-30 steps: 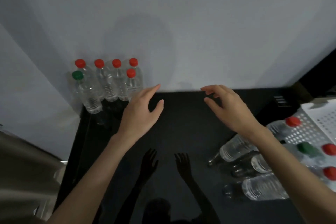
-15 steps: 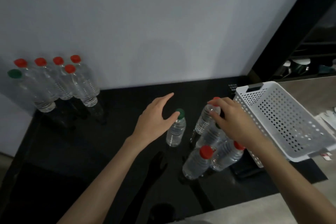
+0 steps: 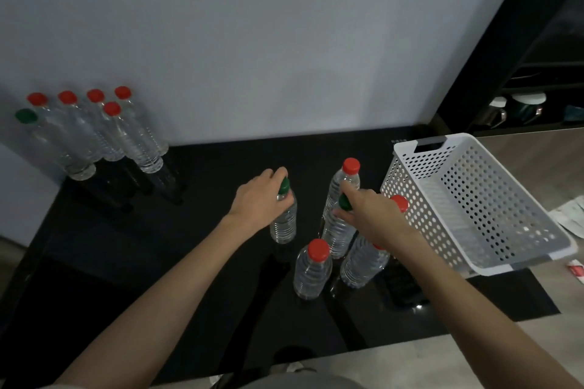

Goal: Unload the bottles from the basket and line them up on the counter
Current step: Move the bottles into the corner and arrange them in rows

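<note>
Several clear water bottles stand in a loose cluster on the black counter (image 3: 132, 262) beside the white perforated basket (image 3: 493, 249), which looks empty. My left hand (image 3: 257, 200) grips the neck of a green-capped bottle (image 3: 283, 224). My right hand (image 3: 373, 215) is closed around the neck of a second green-capped bottle (image 3: 338, 234). Red-capped bottles stand behind it (image 3: 346, 180), in front (image 3: 313, 268), and partly hidden under my right wrist (image 3: 363, 262). A lined-up group of bottles (image 3: 94, 133), mostly red-capped with one green-capped, stands against the wall at far left.
The grey wall (image 3: 252, 41) backs the counter. A dark shelf unit (image 3: 521, 98) with cups rises at the right. Small paper packets (image 3: 572, 215) lie on the pale surface right of the basket. A pale counter edge (image 3: 395, 354) runs along the front.
The view swung from the left bottle group to the basket side. Both hands moved onto the cluster and closed on the two green-capped bottles.
</note>
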`<state>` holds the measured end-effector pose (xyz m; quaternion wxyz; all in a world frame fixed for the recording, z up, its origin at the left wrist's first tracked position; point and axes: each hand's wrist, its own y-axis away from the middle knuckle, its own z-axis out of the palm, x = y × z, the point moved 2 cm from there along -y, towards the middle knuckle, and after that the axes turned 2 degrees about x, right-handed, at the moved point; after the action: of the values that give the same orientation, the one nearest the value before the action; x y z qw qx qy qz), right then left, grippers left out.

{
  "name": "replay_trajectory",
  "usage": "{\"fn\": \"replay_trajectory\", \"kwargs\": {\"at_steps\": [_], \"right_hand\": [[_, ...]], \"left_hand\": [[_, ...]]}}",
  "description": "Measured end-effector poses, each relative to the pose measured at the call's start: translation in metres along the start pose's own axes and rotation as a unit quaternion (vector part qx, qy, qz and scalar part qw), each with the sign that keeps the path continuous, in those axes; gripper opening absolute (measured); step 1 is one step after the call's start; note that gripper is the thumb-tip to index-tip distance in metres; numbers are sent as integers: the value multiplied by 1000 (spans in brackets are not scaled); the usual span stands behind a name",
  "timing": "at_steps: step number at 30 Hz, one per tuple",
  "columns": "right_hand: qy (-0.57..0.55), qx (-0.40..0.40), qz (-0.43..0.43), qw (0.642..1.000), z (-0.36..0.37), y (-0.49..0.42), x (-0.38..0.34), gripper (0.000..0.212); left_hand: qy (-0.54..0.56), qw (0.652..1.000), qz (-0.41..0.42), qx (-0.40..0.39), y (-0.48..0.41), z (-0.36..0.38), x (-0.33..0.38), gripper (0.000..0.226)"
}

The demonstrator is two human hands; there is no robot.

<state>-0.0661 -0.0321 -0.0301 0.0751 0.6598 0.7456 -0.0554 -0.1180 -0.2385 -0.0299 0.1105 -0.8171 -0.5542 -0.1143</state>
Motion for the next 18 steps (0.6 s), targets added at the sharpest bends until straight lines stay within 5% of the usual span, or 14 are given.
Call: {"fn": "replay_trajectory", "kwargs": {"at_steps": [18], "right_hand": [[-187,-71,-119,973,-10,-67,-109,20]], "left_hand": [[36,993,-74,83,60,-45,-120,32]]}}
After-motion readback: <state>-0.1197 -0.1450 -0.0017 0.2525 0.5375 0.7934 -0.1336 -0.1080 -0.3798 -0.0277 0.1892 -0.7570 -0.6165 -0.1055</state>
